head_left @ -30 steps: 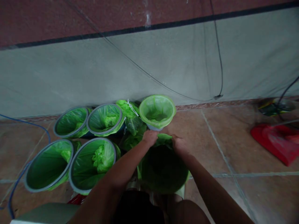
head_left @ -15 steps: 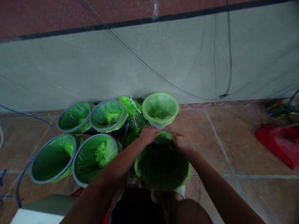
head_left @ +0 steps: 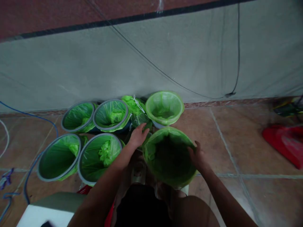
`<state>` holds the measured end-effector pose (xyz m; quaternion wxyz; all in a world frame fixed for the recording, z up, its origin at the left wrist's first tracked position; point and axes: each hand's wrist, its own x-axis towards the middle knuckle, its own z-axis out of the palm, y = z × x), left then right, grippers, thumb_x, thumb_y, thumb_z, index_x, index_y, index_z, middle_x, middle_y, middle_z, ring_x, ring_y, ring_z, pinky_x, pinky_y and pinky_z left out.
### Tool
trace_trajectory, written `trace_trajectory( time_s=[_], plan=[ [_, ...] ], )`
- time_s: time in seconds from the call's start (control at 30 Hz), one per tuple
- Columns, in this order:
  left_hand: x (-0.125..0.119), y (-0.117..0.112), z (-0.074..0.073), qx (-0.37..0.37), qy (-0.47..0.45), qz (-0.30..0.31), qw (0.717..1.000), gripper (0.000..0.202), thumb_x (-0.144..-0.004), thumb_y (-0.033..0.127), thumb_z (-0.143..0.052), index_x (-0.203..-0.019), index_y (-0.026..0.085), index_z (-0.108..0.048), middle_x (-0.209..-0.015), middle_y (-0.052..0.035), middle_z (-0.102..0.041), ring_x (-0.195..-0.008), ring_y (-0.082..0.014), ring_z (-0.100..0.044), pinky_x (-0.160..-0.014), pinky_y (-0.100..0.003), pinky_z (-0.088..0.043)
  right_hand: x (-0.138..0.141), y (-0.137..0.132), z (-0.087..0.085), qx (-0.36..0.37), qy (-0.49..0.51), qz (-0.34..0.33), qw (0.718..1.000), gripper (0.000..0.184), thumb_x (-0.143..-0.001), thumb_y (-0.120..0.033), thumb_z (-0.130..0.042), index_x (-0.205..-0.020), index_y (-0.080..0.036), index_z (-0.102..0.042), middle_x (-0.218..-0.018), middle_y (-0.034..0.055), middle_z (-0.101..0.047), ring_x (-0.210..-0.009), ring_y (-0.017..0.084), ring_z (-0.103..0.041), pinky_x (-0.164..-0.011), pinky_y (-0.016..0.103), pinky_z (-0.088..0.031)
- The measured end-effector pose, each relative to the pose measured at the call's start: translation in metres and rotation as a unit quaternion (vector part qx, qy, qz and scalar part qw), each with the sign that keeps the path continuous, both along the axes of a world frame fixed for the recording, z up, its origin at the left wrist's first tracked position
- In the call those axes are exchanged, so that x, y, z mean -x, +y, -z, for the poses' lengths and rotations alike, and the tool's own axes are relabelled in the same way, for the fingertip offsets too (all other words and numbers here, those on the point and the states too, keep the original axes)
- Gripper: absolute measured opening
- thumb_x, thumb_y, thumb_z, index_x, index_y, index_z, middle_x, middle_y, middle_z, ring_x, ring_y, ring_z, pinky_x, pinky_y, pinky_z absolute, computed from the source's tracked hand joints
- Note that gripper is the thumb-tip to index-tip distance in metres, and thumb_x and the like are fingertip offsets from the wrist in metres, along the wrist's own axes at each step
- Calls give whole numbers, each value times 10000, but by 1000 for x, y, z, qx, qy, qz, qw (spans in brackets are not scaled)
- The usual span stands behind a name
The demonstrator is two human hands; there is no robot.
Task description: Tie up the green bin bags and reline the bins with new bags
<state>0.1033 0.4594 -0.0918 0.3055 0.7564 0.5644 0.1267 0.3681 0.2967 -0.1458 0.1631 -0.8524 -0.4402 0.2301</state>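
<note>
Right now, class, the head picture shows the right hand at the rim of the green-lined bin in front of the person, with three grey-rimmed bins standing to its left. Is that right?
Not quite: the count is wrong. The head view shows four grey-rimmed bins, not three. The right hand is indeed at the rim of the green-lined bin.

Right fingers touching green-lined bin; left fingers spread just beside.
</note>
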Motion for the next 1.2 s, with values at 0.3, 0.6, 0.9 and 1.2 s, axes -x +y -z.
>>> trace_trajectory(
  time_s=[0.3,0.6,0.9,1.2],
  plan=[
    [-2,-67,38,69,-50,-10,996,472,-940,256,-390,-1377,80,-434,-1429,-173,-491,-1352,-217,-436,-1152,-378,-322,15,-17,-3,-51,62,50,995,594,-916,-379,-288,-1431,-85,-330,-1193,221,-620,-998,326,-640,-839,453,-489],
    [22,-69,47,90,-133,-150,976,609,-895,405,-508,-1422,131,-375,-1454,-165,-461,-1334,-237,-460,-1111,-397,-367,8,-42,1,-80,144,130,978,805,-834,-559,-450,-1448,-69,-276,-1209,233,-617,-1015,307,-654,-842,442,-521],
    [31,-85,39,278,-325,-243,870,474,-668,506,-710,-968,140,-713,-967,-92,-727,-859,-219,-679,-724,-316,-535,25,-78,-3,-37,272,160,948,494,-737,-499,-514,-1065,-145,-618,-950,134,-726,-777,269,-709,-685,374,-562],
    [-1,-77,19,257,-324,-228,882,328,-618,411,-749,-819,153,-747,-798,-63,-727,-693,-187,-657,-632,-290,-505,-1,-80,-7,-76,257,151,952,400,-706,-441,-499,-906,-154,-692,-784,86,-730,-702,259,-686,-605,326,-522]
  ],
)
